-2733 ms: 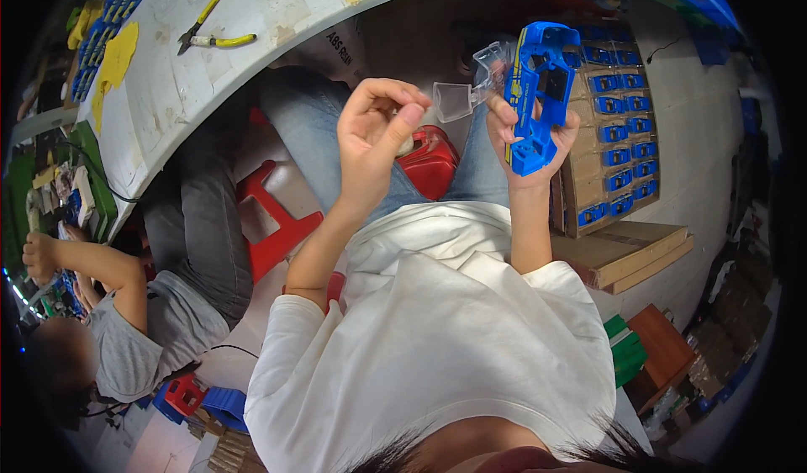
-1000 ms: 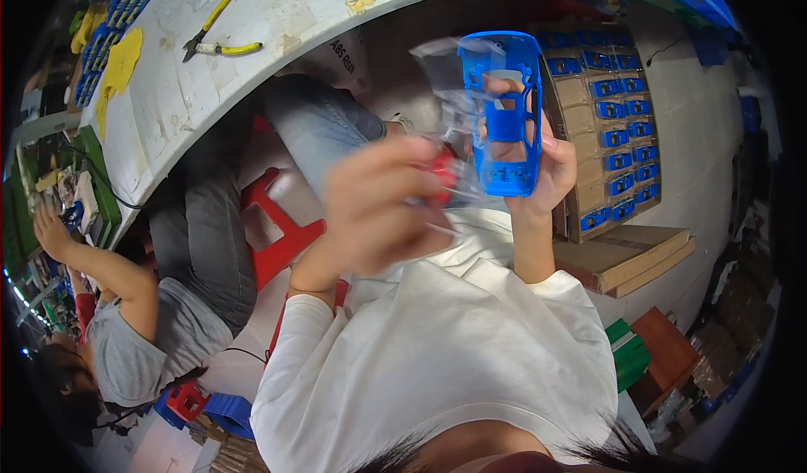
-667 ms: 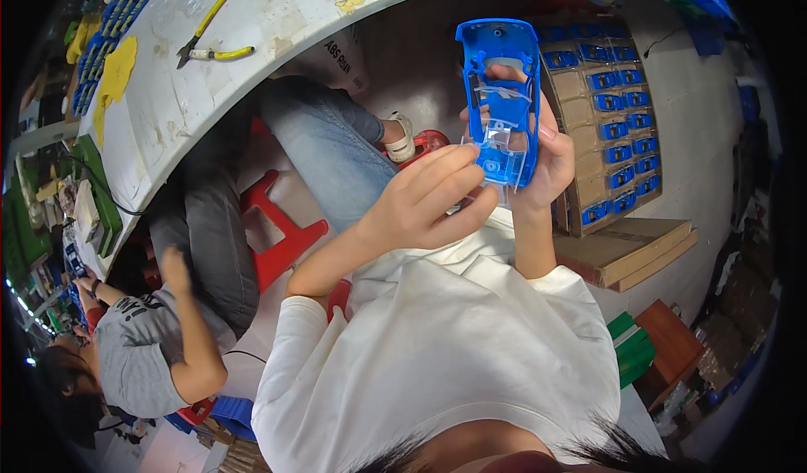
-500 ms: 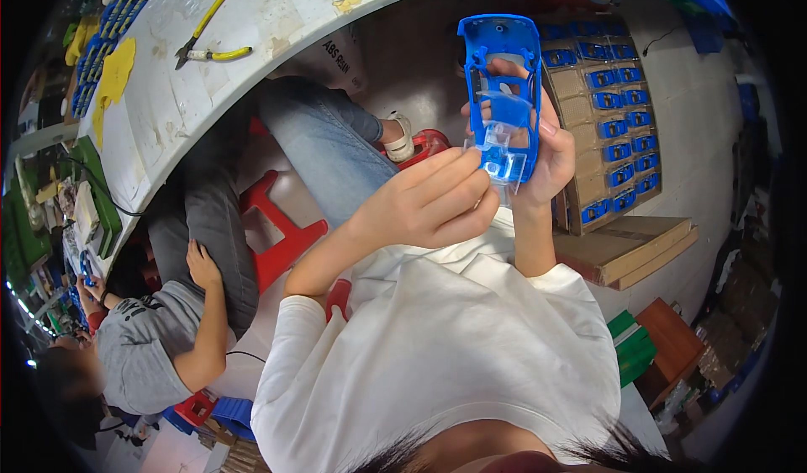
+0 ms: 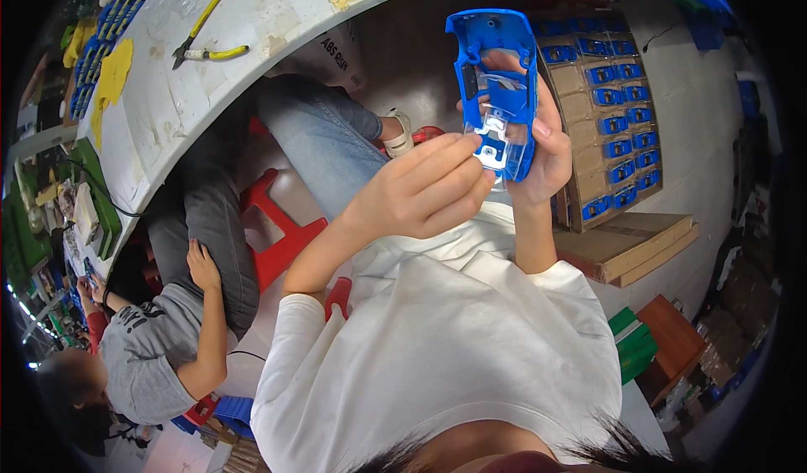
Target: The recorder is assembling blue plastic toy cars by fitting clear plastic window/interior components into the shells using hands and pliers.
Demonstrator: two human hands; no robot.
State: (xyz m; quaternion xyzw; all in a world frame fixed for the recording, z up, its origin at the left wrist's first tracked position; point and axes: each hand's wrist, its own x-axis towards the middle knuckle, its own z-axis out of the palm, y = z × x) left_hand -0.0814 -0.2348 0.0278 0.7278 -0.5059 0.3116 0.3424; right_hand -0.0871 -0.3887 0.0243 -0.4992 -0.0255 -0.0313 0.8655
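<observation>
Lettering (image 5: pixel 334 51) marks a sack (image 5: pixel 347 73) at eleven o'clock; left hand (image 5: pixel 424 187) pinches clear part (image 5: pixel 493 155), right hand's (image 5: pixel 542 163) grip curls round blue shell (image 5: pixel 512 100) at one.

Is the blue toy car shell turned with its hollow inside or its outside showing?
Hollow inside showing: the blue shell bares its side walls and inner posts, held in the right hand.

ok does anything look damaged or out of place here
The white tabletop looks worn: a ragged yellow patch marks its left part, with a smaller one near the edge. No clear damage shows on the blue car shell in the right hand.
</observation>
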